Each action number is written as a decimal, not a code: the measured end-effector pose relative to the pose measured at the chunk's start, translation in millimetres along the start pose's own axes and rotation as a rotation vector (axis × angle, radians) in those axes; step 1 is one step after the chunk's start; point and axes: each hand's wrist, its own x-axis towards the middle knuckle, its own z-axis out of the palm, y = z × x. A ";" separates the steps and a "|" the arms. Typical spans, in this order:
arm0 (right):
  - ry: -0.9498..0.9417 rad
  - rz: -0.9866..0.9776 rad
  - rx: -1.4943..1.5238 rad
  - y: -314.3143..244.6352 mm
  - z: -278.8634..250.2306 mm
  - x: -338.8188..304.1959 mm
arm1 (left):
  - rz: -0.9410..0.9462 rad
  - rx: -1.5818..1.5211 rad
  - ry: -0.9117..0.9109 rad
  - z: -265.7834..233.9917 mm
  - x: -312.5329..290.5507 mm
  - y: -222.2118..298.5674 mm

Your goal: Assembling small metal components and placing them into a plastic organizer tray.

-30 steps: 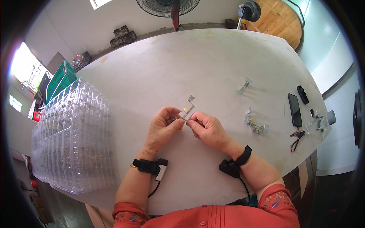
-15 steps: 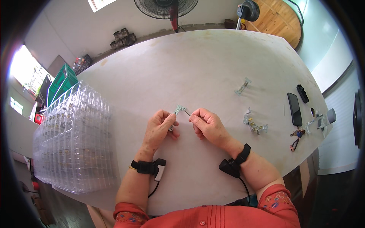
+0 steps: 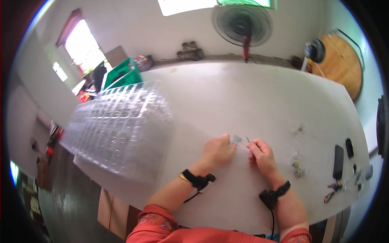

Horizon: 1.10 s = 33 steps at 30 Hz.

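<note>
– What stands out at the back?
– Can make out a round, black, wire-caged fan [image 3: 242, 24] on a red stem, beyond the far edge of the broad off-white table [image 3: 227, 97]. Right of it, a dark rounded head [image 3: 318, 50] on a pale post, partly in front of a flat, round, honey-brown wooden panel [image 3: 342, 67].
– And along the wall?
– A low heap of dark, blocky objects [image 3: 189, 51], too blurred to name. Farther left, a green plastic crate [image 3: 133, 79], then a bright window [image 3: 84, 44].
– On the right?
– On the table, a flat, black, rectangular phone [image 3: 338, 162], with a small black oblong object [image 3: 349, 148] beside it and a bunch of keys [image 3: 334, 187] near its closer end.
</note>
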 end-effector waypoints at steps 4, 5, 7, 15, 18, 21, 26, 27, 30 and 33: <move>-0.061 -0.055 0.009 8.3 2.8 1.6 | -0.055 0.093 0.007 -0.5 -6.3 3.3; -0.054 -0.051 0.017 10.6 1.4 2.3 | -0.024 0.111 -0.013 3.4 -6.2 1.5; -0.043 -0.052 0.019 14.6 1.0 4.6 | -0.014 0.178 -0.066 4.8 -7.0 1.4; -0.066 -0.090 0.075 18.3 -1.6 10.6 | 0.147 0.070 0.164 -37.5 -53.8 17.9; -0.067 -0.085 0.085 18.0 0.7 10.0 | 0.194 -0.042 0.258 -86.9 -85.4 31.4; -0.070 -0.085 0.080 15.2 1.2 9.4 | 0.214 -0.048 0.394 -145.9 -112.7 39.6; -0.054 -0.082 0.073 13.6 -0.4 5.2 | 0.041 0.105 0.601 -220.1 -139.4 15.0; -0.056 -0.076 0.071 12.6 0.3 4.5 | -0.023 0.113 0.622 -231.0 -143.2 8.2; -0.070 -0.071 0.069 11.1 3.3 4.2 | -0.145 0.145 0.631 -257.4 -148.8 -15.2; -0.075 -0.078 0.061 13.9 0.3 6.4 | -0.253 0.154 0.555 -271.5 -145.8 -20.8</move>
